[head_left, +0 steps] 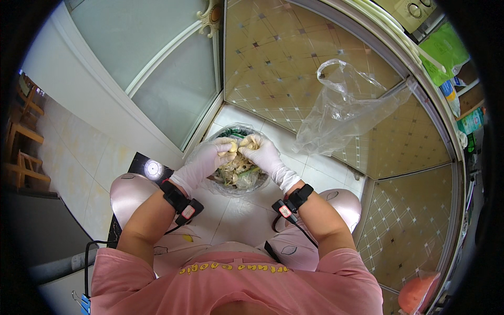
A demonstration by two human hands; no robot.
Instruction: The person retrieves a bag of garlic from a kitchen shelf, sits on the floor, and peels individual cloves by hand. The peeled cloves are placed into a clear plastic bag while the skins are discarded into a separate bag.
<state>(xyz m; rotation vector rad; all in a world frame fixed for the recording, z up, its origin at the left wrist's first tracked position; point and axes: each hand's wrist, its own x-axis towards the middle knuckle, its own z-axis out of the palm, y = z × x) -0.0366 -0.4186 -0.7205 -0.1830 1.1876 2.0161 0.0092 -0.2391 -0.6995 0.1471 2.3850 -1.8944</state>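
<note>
Both hands wear thin whitish gloves and meet above a round waste bin lined with clear plastic. My left hand pinches a small pale yellow piece, perhaps a garlic clove, between thumb and fingers. Close beside it, my right hand has its fingertips curled together near the piece; whether something small is between them is hard to tell. Below the hands, the bin holds papery pale peelings, some green scraps and crumpled clear plastic.
A clear plastic bag hangs on the patterned cabinet doors ahead. A frosted glass door stands at the left. A black stand or box with a round shiny top is by the left knee. Wooden chairs are far left.
</note>
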